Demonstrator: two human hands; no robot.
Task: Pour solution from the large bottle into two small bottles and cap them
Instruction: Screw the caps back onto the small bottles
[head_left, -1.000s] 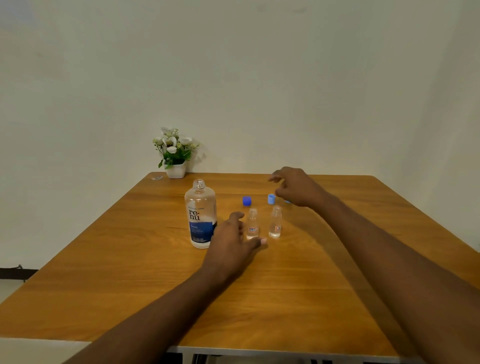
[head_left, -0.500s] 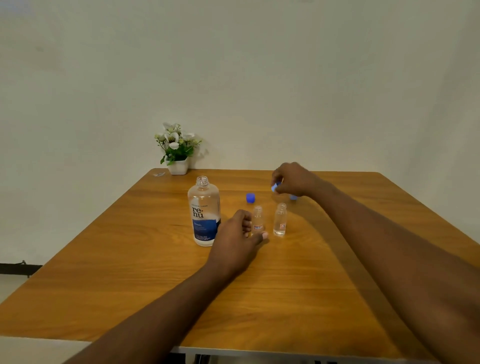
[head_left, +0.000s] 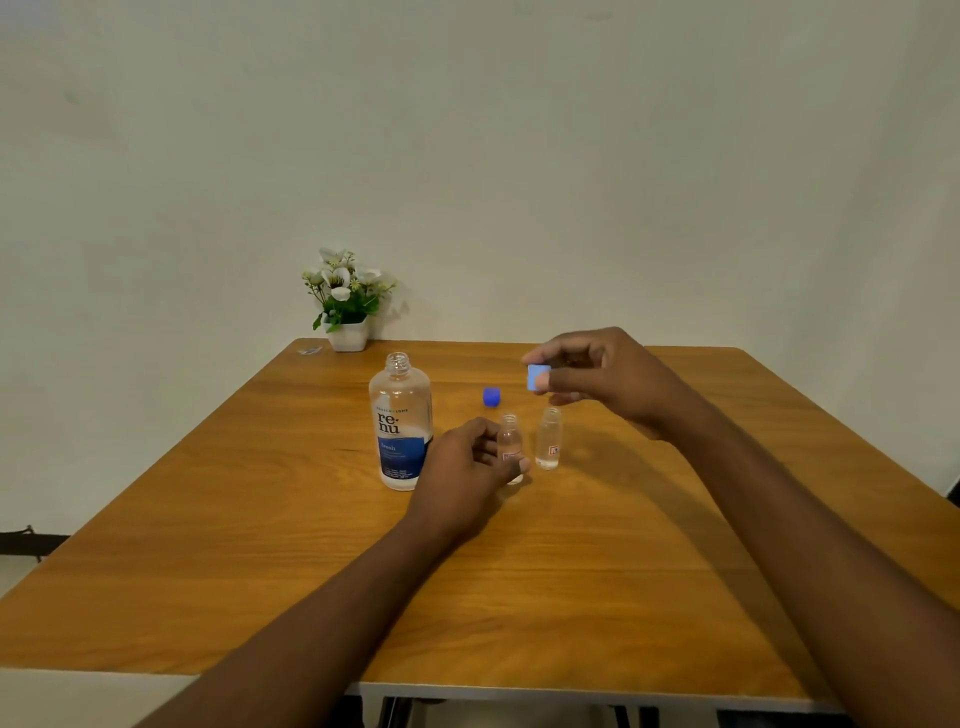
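The large clear bottle (head_left: 400, 426) with a blue label stands uncapped on the wooden table (head_left: 260, 519). To its right stand two small clear bottles, both uncapped. My left hand (head_left: 467, 467) grips the left small bottle (head_left: 510, 447) at table level. The right small bottle (head_left: 549, 439) stands free beside it. My right hand (head_left: 608, 379) is raised above the small bottles and pinches a light blue cap (head_left: 537, 376) between thumb and fingers. A darker blue cap (head_left: 492, 396) lies on the table behind the small bottles.
A small white pot of white flowers (head_left: 347, 301) stands at the table's far left edge against the wall. A tiny clear scrap (head_left: 310, 351) lies on the far left corner.
My right hand picked the light blue cap off the table and lifted it toward me, above the small bottles. My left hand closed around the left small bottle.
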